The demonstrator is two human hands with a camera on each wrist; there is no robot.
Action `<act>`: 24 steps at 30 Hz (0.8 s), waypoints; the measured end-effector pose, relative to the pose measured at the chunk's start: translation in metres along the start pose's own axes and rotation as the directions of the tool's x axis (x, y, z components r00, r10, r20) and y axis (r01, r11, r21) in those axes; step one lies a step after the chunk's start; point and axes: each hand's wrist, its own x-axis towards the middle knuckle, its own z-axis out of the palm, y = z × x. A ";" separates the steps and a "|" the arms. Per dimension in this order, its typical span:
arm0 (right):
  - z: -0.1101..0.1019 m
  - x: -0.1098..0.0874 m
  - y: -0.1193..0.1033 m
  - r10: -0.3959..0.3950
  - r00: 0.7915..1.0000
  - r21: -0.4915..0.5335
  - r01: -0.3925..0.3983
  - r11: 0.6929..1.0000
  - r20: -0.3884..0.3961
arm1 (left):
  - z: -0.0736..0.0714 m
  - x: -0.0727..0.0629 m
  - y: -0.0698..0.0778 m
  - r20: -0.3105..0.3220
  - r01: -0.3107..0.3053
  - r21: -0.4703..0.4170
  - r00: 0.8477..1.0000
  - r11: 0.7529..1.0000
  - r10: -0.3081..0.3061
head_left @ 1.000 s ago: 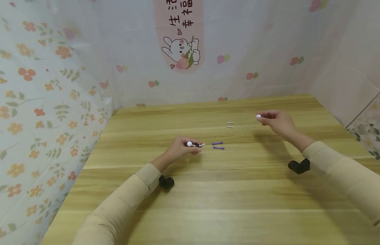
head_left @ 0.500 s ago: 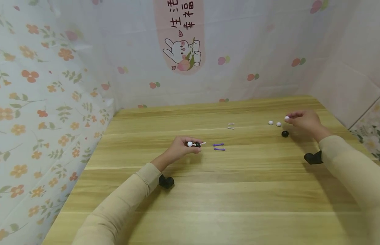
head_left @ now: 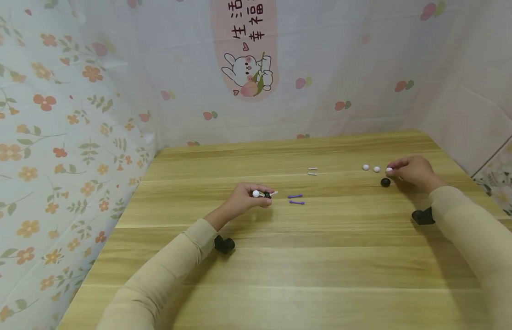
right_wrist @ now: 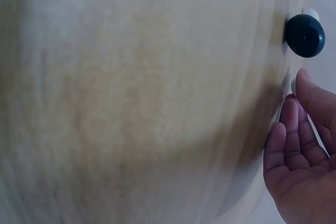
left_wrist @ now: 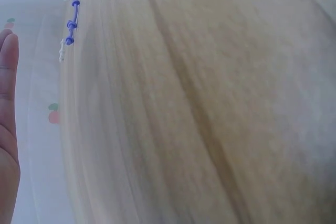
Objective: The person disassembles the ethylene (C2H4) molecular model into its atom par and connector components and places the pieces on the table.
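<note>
My left hand (head_left: pixel 241 199) grips a small ball-and-stick assembly: a white ball (head_left: pixel 256 194), a black ball (head_left: pixel 267 195) and pale connector sticks, one poking out past the fingertips. At the right of the table, my right hand (head_left: pixel 414 172) pinches another white ball (head_left: pixel 389 170) at or just above the surface. Two loose white balls (head_left: pixel 365 167) lie in line to its left, and a loose black ball (head_left: pixel 386 182) sits just in front. The right wrist view shows that black ball (right_wrist: pixel 304 35) beyond the thumb; the pinched ball is mostly hidden there.
Two purple connector sticks (head_left: pixel 296 199) lie right of the left hand, with two short white sticks (head_left: pixel 312 171) farther back. Black wrist-worn pieces (head_left: pixel 224 245) show beside both sleeves. A printed cloth (head_left: pixel 322 110) hangs behind the wooden table (head_left: pixel 297 256).
My right hand has carried its white ball rightward and then lowered it beside the other white balls. Those and the loose black ball, hidden earlier, now show. The left hand has stayed in place.
</note>
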 end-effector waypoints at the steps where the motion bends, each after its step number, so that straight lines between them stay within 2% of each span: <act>1: 0.001 0.000 0.000 0.001 1.000 -0.006 -0.001 1.000 0.000 | 0.000 0.000 0.000 0.001 0.001 -0.005 1.000 1.000 -0.001; 12: 0.004 -0.001 -0.003 0.018 1.000 -0.002 -0.018 1.000 0.011 | 0.003 0.001 0.001 0.005 0.014 -0.045 1.000 0.999 -0.014; 24: -0.002 -0.006 -0.005 0.030 0.999 0.086 -0.031 0.996 0.014 | 0.004 0.003 -0.002 0.005 0.026 -0.081 1.000 0.996 -0.026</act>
